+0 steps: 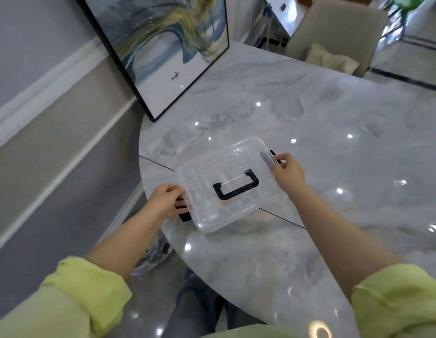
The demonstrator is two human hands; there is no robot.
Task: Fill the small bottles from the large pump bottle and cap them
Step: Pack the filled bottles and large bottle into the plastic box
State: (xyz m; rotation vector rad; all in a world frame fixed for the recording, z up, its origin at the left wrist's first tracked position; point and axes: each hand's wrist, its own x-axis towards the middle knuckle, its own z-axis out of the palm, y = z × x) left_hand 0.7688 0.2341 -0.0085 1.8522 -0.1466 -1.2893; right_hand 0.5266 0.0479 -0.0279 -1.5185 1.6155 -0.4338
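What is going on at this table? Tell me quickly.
A person in yellow-green sleeves is handling a clear plastic storage box on a marble table. The left hand is at the black latch on the box's left end, and the right hand is at the latch on the right end. The lid with its black carry handle is still on. No bottles can be made out, so filling has not begun. A framed painting leans against the wall.

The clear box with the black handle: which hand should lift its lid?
Probably the right hand: its fingers already pinch the raised black latch at the clear box's far end. The left hand holds the near latch, steadying it.
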